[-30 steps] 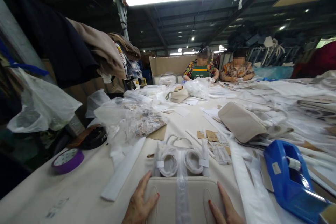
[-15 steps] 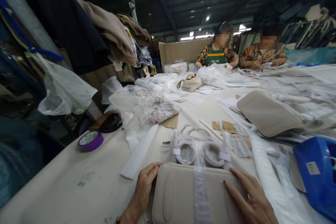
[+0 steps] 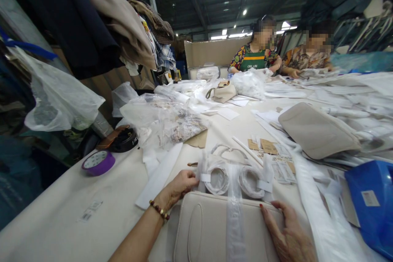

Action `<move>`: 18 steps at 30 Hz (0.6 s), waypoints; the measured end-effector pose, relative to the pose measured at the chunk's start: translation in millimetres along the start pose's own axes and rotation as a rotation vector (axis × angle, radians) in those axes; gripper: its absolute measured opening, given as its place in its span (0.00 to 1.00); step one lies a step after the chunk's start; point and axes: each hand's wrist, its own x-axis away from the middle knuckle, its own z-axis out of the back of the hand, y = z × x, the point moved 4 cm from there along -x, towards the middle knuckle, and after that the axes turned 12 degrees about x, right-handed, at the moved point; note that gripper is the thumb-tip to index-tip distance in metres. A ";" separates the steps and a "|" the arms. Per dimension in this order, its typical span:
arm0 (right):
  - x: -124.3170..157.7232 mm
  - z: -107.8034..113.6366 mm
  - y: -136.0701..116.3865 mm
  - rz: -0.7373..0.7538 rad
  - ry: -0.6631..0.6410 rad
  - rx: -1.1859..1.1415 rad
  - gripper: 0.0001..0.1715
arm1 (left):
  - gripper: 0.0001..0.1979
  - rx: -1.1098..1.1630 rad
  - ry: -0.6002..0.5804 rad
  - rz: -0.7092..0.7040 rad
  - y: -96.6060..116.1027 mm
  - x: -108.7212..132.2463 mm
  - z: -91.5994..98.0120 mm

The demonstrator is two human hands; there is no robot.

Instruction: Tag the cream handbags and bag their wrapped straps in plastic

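Note:
A beige bag (image 3: pixel 211 229) lies in front of me, with a strip of clear wrap (image 3: pixel 235 225) down its middle. Two plastic-wrapped coils, a left one (image 3: pixel 217 180) and a right one (image 3: pixel 250 182), sit at its far edge beneath a wrapped handle. My left hand (image 3: pixel 181 184) has its fingers together at the wrapping beside the left coil; what they pinch is too small to make out. My right hand (image 3: pixel 287 229) rests on the bag's right side, thumb and fingers apart.
Purple tape (image 3: pixel 98 163) and a black belt (image 3: pixel 124 141) lie left. Plastic-wrapped goods (image 3: pixel 172 120) stand beyond. At right are another beige bag (image 3: pixel 319 131) and a blue bin (image 3: pixel 370 208). Two people work across the table (image 3: pixel 123 208).
My left hand has moved up from the bag's left corner to the wrapping by the left coil. My right hand has shifted slightly, its fingers more bent. The view has moved a little.

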 end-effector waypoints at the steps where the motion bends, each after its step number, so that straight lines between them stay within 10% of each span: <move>1: 0.5 0.5 -1.5 -0.001 0.004 -0.008 0.29 | 0.15 -0.010 -0.010 -0.002 1.0 -1.7 -2.7; 18: 6.1 12.3 -2.0 -0.161 -0.025 -0.157 0.30 | 0.20 -0.091 0.122 0.052 -4.1 -19.1 -9.0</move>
